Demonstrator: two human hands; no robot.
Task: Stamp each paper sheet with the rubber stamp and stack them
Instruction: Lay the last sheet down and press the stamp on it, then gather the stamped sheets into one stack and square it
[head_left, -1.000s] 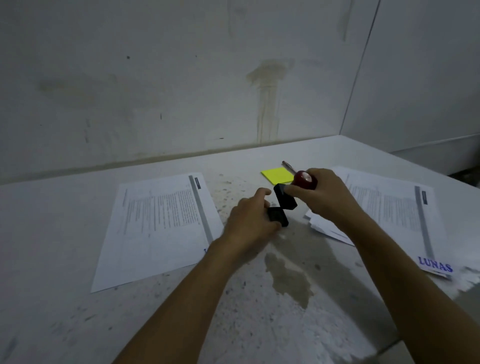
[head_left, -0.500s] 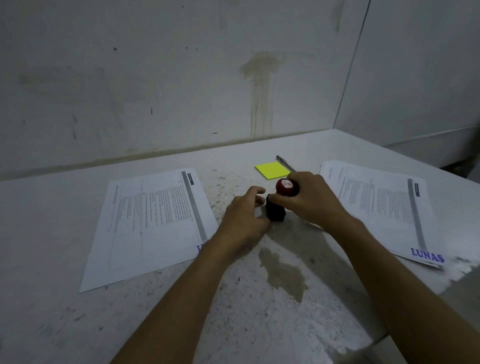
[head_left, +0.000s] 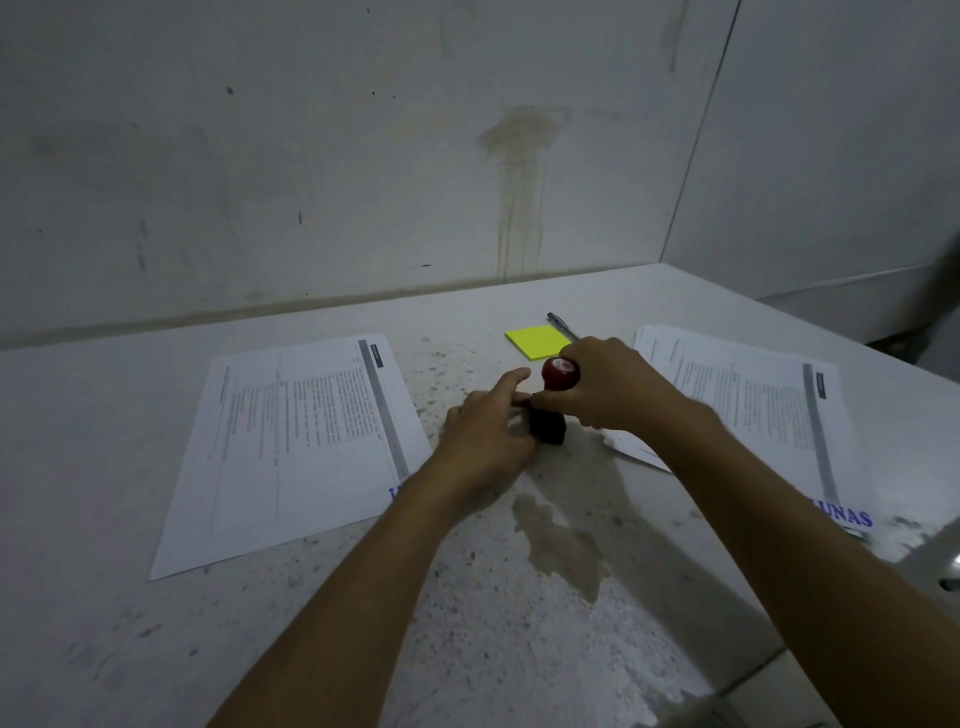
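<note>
The rubber stamp (head_left: 560, 373) has a red knob and a black body, and stands upright on the table between two lots of paper. My right hand (head_left: 608, 389) grips its knob from the right. A black ink pad (head_left: 548, 432) sits under the stamp, and my left hand (head_left: 483, 441) holds it from the left with the index finger stretched out. One printed sheet (head_left: 291, 441) lies to the left, a blue stamp mark at its near corner partly hidden by my left arm. A stack of printed sheets (head_left: 753, 405) lies to the right, its top sheet marked with a blue "LUNAS" stamp.
A yellow sticky-note pad (head_left: 537, 340) and a pen (head_left: 561, 325) lie just behind the stamp. A brownish stain (head_left: 561, 551) marks the speckled table (head_left: 363, 649) in front of my hands. Walls close the back and right; the table's edge runs at the near right.
A second ago the stamp was lifted and tilted over the black pad in my left hand. It has come down and now stands upright on the pad on the table.
</note>
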